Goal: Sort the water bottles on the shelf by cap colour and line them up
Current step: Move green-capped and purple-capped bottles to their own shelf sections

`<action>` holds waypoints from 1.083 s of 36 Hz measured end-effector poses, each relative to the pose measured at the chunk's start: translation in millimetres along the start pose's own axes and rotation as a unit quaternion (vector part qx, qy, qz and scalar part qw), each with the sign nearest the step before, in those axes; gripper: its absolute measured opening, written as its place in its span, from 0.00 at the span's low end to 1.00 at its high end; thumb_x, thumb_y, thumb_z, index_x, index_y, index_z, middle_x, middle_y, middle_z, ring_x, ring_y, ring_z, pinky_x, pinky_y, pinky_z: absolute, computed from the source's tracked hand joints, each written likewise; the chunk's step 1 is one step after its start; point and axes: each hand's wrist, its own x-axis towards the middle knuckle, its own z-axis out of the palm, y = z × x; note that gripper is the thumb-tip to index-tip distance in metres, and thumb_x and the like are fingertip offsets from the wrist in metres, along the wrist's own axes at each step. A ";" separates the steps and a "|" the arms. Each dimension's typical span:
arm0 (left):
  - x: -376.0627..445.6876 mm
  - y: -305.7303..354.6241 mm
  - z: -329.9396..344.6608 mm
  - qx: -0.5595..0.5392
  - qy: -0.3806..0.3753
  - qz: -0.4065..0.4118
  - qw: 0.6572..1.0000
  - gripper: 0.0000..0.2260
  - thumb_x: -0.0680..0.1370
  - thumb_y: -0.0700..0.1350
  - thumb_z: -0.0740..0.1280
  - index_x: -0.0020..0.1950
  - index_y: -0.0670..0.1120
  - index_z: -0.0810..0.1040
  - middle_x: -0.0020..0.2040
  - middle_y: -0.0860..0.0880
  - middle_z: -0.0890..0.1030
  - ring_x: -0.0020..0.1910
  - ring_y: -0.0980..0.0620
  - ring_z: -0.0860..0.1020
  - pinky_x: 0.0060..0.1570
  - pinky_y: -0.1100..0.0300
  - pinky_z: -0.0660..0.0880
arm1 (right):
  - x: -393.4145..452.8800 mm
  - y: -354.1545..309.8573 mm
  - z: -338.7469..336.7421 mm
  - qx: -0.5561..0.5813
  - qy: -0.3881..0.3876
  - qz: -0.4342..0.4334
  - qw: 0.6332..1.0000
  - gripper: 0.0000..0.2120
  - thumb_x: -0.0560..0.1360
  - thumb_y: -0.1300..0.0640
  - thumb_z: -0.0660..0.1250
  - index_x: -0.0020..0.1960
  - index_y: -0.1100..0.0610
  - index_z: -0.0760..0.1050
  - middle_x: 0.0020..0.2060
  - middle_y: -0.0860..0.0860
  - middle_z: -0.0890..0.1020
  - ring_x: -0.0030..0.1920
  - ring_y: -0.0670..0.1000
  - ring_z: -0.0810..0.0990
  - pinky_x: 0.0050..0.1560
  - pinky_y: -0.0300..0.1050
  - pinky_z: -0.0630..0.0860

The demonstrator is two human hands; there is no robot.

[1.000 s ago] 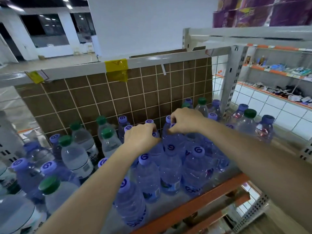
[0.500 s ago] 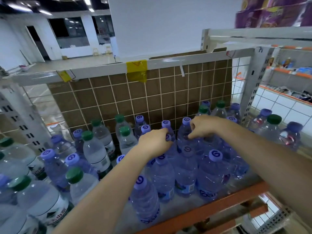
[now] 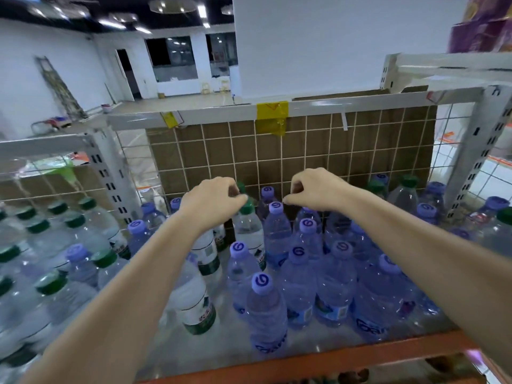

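Both hands are over the back rows of the shelf, near the brown grid backing panel.

Left hand: fingers curled narrow around the top of a green-capped bottle. Contact with the cap appears likely, but whether the grip is closed cannot be told. This bottle stands upright at the border of the purple group, probably the reason it is being handled.

Right hand: fingers pinched narrow, hovering just above the purple-capped bottles; they hold nothing visible.

Stock position: purple caps are clustered centre and right in rough rows. Green-capped bottles fill the left side. Strays remain: several green caps at the back right and one purple cap among the left greens. Judgement: sorting is part done.
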 end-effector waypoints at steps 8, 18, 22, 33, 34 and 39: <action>-2.1 -59.3 -12.8 0.062 -0.010 -0.086 0.994 0.18 0.76 0.53 0.63 0.61 0.44 0.73 0.56 0.43 0.77 0.50 0.43 0.76 0.51 0.49 0.77 | 13.9 -35.2 20.4 0.038 -0.023 -0.064 0.997 0.20 0.75 0.45 0.68 0.61 0.57 0.76 0.54 0.52 0.80 0.53 0.53 0.78 0.51 0.46 0.76; 24.7 -90.8 -2.7 0.079 -0.125 -0.053 0.988 0.24 0.75 0.51 0.65 0.69 0.46 0.68 0.65 0.44 0.75 0.59 0.45 0.75 0.52 0.55 0.72 | 39.3 -76.4 49.4 -0.003 -0.086 -0.034 0.996 0.24 0.74 0.45 0.69 0.66 0.56 0.72 0.57 0.53 0.78 0.54 0.54 0.77 0.51 0.47 0.74; 32.7 -94.1 4.9 0.074 -0.140 -0.036 0.987 0.24 0.76 0.50 0.65 0.69 0.45 0.67 0.63 0.44 0.75 0.57 0.45 0.75 0.50 0.55 0.72 | 40.4 -81.7 58.5 0.007 -0.089 -0.008 0.996 0.17 0.74 0.45 0.69 0.58 0.54 0.74 0.47 0.49 0.77 0.49 0.52 0.77 0.50 0.48 0.75; 41.4 -104.3 17.0 0.041 -0.129 -0.014 0.991 0.20 0.79 0.48 0.62 0.69 0.42 0.66 0.61 0.41 0.76 0.57 0.42 0.76 0.50 0.52 0.72 | 37.9 -95.4 77.1 0.057 -0.002 0.043 0.997 0.14 0.73 0.47 0.71 0.52 0.50 0.70 0.45 0.47 0.76 0.47 0.51 0.76 0.44 0.45 0.71; 40.8 -104.7 17.3 0.036 -0.123 -0.011 0.992 0.19 0.79 0.47 0.62 0.67 0.42 0.67 0.60 0.41 0.76 0.56 0.42 0.76 0.51 0.52 0.72 | 37.7 -96.1 77.4 0.061 0.004 0.047 0.997 0.13 0.72 0.48 0.71 0.51 0.50 0.70 0.44 0.48 0.77 0.47 0.52 0.77 0.44 0.45 0.71; 33.0 -111.2 12.6 0.011 -0.075 -0.023 0.997 0.17 0.78 0.49 0.60 0.65 0.44 0.68 0.60 0.42 0.76 0.56 0.41 0.76 0.54 0.50 0.74 | 33.4 -103.4 68.6 0.094 0.071 0.065 0.991 0.13 0.71 0.47 0.73 0.44 0.51 0.72 0.39 0.48 0.78 0.42 0.50 0.77 0.36 0.43 0.69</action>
